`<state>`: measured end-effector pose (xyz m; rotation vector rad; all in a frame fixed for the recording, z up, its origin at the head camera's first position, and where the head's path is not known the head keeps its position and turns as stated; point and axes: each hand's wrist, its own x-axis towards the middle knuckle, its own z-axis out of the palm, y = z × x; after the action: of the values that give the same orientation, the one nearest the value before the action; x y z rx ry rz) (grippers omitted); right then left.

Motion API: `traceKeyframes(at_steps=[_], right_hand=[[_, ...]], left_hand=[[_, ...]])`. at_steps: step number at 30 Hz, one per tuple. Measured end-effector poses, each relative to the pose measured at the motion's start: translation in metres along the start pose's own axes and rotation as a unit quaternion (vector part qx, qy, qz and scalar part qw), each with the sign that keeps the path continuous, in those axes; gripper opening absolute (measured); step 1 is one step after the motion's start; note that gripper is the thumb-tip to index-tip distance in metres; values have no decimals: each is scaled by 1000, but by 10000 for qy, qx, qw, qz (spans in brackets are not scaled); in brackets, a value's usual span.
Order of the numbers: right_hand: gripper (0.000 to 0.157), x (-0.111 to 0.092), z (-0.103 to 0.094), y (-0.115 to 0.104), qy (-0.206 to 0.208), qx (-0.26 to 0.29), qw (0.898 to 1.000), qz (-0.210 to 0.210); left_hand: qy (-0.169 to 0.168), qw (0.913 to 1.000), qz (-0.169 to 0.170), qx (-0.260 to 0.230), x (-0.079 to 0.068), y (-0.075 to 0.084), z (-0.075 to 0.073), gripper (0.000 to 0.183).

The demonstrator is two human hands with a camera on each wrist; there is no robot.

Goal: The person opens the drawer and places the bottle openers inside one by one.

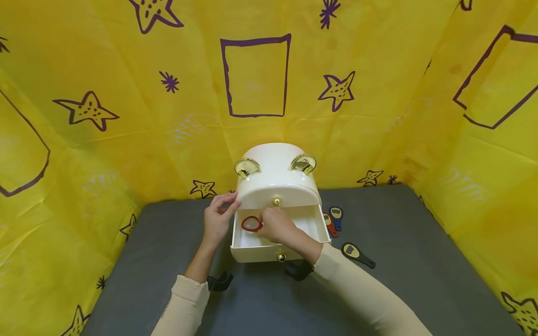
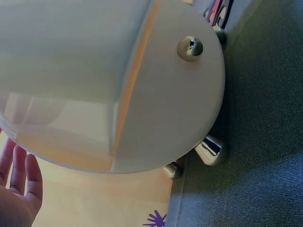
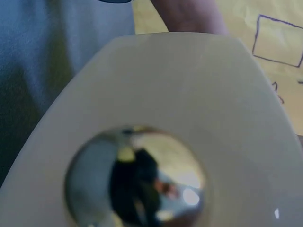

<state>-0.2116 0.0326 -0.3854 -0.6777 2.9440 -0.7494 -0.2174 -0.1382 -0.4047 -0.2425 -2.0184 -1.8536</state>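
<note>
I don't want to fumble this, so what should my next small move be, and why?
Probably lower the red-rimmed piece onto the floor of the drawer, then loosen the grip of your right hand. The drawer stands open, the piece shows inside its walls at your right fingers, and your left hand is at the cabinet's edge, perhaps steadying it.

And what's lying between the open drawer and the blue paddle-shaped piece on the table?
In the head view, a red paddle-shaped piece lies between the open drawer and the blue piece, partly hidden by the drawer's side wall.
</note>
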Motion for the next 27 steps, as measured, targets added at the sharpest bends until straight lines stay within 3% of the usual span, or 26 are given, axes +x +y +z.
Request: traceKeyframes(at_steps=[4, 9, 13, 18, 27], right_hand=[[39, 4, 4, -2, 96, -203, 9997, -1], [22, 6, 9, -4, 296, -543, 9981, -63], [24, 7, 12, -6, 341, -634, 9973, -168], [33, 7, 12, -7, 1, 70, 9992, -382], [18, -18, -22, -6, -425, 1634, 9841, -561]], left_hand=[[50, 10000, 20, 3, 0, -1, -1, 27], [70, 9999, 66, 43, 1, -2, -1, 27], [116, 9999, 78, 96, 1, -3, -2, 27], [201, 9997, 109, 84, 0, -4, -4, 26], [66, 9999, 108, -9, 0, -4, -1, 25]])
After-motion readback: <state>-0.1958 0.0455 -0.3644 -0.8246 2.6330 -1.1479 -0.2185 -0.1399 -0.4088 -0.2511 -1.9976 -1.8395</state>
